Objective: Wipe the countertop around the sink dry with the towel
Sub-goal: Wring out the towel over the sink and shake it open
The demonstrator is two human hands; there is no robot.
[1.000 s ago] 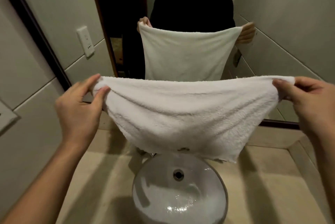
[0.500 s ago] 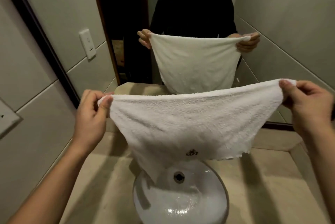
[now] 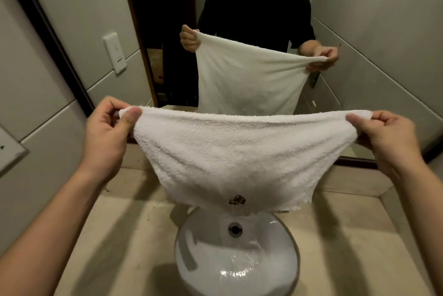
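A white towel [image 3: 239, 151] hangs stretched in the air above the sink [image 3: 237, 259] and beige countertop [image 3: 119, 235], its top corners pinched by the left hand [image 3: 107, 137] and right hand [image 3: 388, 137]. It looks light, soft and floppy, likely easiest to wipe with once bunched in one palm.
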